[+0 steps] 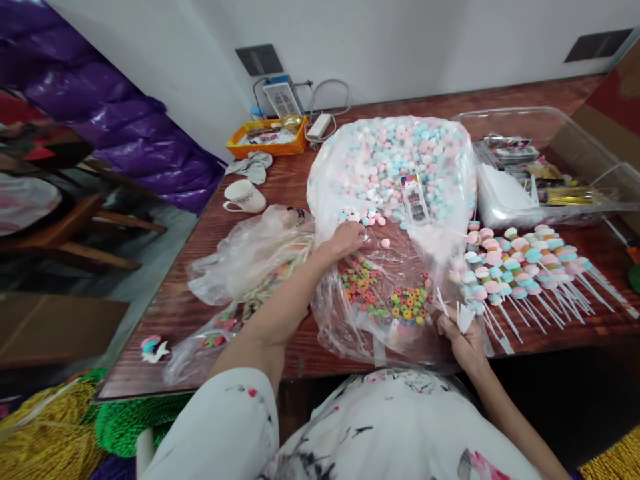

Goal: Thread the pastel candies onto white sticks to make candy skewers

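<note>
My left hand (349,240) reaches over the opened clear plastic bag (333,327), its fingers drawn together beside a few loose pastel candies (373,217). A small pale bit shows at its fingertips, too small to name. Behind it, a large heap of pink, blue and white candies (380,150) fills the bag. Colourful ring-shaped cereal pieces (360,287) lie in two clusters on the plastic closer to me. At the bag's right edge, my right hand (465,340) is closed around several white sticks (465,317). Finished candy skewers (525,267) on white sticks are piled just right of it.
A clear plastic bin (500,213) with packets stands at the back right, by a cardboard box (610,113). On the left are a white mug (244,196), a grey cloth (253,165), an orange tray (270,147) and crumpled plastic bags (240,257). A small candy piece (153,348) lies near the table's left edge.
</note>
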`<state>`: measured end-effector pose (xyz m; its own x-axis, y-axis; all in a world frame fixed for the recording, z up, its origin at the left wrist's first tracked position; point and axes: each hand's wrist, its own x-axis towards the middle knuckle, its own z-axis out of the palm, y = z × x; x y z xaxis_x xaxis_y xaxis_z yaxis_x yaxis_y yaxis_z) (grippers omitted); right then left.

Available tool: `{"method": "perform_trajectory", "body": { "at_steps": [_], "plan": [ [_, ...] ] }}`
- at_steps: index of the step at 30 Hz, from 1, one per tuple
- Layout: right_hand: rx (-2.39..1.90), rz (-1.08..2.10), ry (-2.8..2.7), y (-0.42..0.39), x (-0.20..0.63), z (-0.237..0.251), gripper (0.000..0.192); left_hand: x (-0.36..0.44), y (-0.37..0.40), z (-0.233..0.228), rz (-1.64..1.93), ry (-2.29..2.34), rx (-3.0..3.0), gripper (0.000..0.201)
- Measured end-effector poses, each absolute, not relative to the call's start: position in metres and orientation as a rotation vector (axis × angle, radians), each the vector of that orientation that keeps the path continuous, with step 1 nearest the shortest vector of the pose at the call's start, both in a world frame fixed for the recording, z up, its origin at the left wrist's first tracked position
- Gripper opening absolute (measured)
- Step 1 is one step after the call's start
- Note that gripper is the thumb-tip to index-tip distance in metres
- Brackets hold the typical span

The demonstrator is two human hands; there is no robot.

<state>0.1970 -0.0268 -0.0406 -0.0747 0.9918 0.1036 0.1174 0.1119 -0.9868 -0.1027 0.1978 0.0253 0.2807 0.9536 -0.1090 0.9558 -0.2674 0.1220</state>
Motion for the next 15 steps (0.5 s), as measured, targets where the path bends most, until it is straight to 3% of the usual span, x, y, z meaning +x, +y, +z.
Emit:
{"method": "perform_trajectory", "body": {
  "at_steps": [6,15],
  "plan": [
    [-1.131,1.167,-1.415,-0.029,0.197,-0.044,0.040,-0.121,0.209,0.024,0.129,1.768,2.338,0.031],
    [-1.139,1.243,-1.305,-0.028,0.192,-0.035,0.030,-0.101,0.197,0.009,0.367,1.689,2.300,0.022]
  ]
}}
